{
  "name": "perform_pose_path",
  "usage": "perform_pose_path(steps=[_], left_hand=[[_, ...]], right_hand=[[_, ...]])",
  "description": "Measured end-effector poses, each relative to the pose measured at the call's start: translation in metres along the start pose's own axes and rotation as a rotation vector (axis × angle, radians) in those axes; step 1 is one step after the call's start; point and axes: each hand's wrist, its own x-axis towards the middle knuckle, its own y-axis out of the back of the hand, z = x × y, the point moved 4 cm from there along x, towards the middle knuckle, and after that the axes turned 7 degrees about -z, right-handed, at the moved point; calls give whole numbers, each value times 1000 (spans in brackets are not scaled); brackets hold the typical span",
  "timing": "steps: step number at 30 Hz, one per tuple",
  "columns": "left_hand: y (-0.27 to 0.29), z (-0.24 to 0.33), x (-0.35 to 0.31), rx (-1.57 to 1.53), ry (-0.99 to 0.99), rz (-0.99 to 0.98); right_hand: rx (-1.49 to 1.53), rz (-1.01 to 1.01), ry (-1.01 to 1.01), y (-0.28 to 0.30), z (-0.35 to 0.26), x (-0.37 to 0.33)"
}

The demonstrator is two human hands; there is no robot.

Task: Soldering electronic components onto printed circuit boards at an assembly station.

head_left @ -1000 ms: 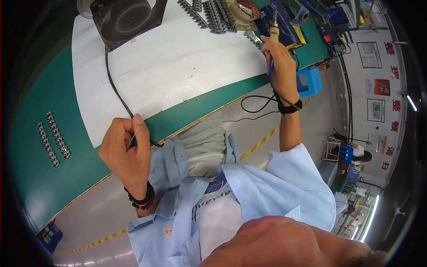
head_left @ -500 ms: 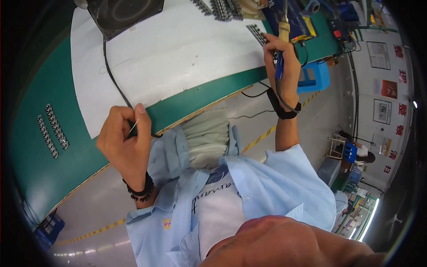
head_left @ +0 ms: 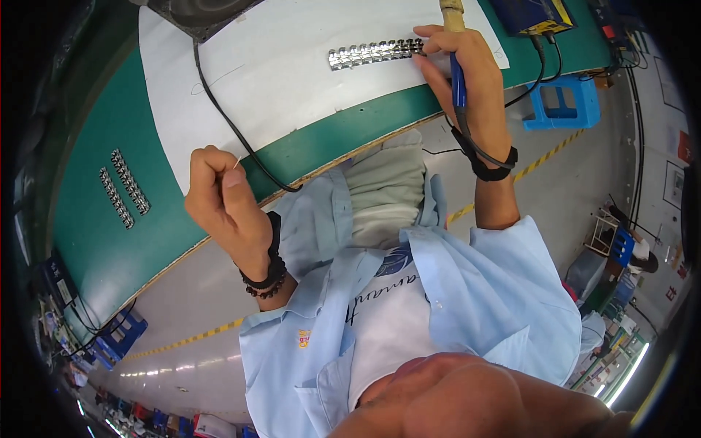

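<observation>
My right hand has a soldering iron with a blue handle and tan collar tucked in its grip, its tip out of frame. The thumb and forefinger of that hand also touch the right end of a strip of shiny metal parts, which lies on a white sheet. Close to the table's front edge, my left hand is closed in a pinch on a thin silvery wire, probably solder. Most of the wire is hidden by the fingers.
Two similar strips lie on the green tabletop at left. A black square-framed device at the top trails a black cable past my left hand. A blue box with cables stands far right, and a blue stool is below.
The strip by my right hand, formerly slanted at the right, now lies nearly level and extends left on the sheet. The view has shifted; both hands keep their holds.
</observation>
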Motion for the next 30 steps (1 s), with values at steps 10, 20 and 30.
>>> perform_pose_path(steps=[10,20,30], left_hand=[[-15,22,10,211,79,27],[-76,19,24,383,-259,-311],[-71,22,6,315,-202,-299]], right_hand=[[91,63,-37,-15,-13,-9],[243,-3,-74,-35,-44,-7],[306,-39,-51,-38,-56,-12]])
